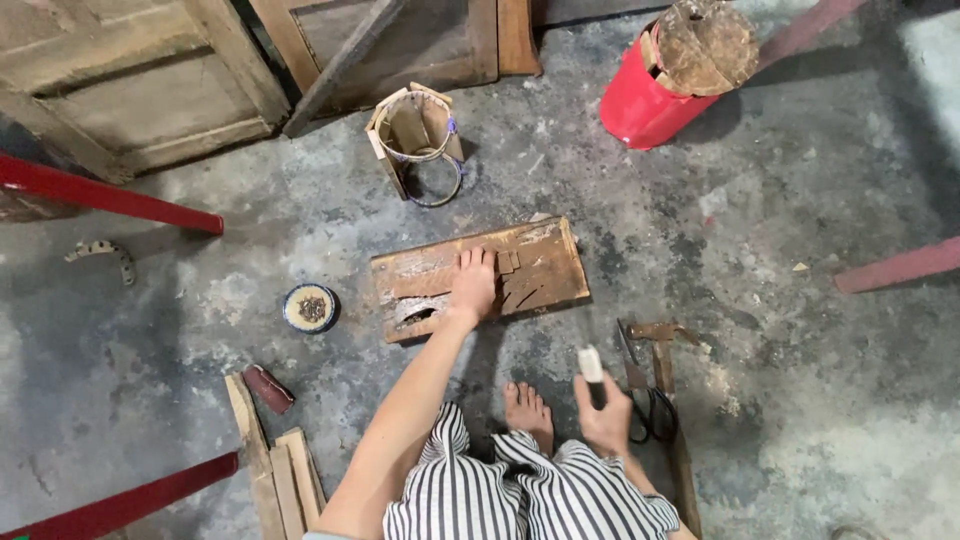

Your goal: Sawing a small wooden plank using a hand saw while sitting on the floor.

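Observation:
My left hand [473, 285] lies flat, fingers spread, on a worn wooden board [545, 262] on the concrete floor. A few small thin wood pieces [508, 263] rest on the board just right of the fingers. My right hand [604, 415] is closed around a small dark-handled tool with a white tip [591, 368], held upright above the floor beside my bare foot [527, 410]. My striped trousers fill the bottom edge.
Black scissors [640, 395] and a hammer [660, 345] lie right of my right hand. A small round tin [310, 307] sits left of the board. A wooden frame with wire hoops [415, 135], a red bucket [645, 100], red bars [100, 195] and wood slats [275, 465] surround.

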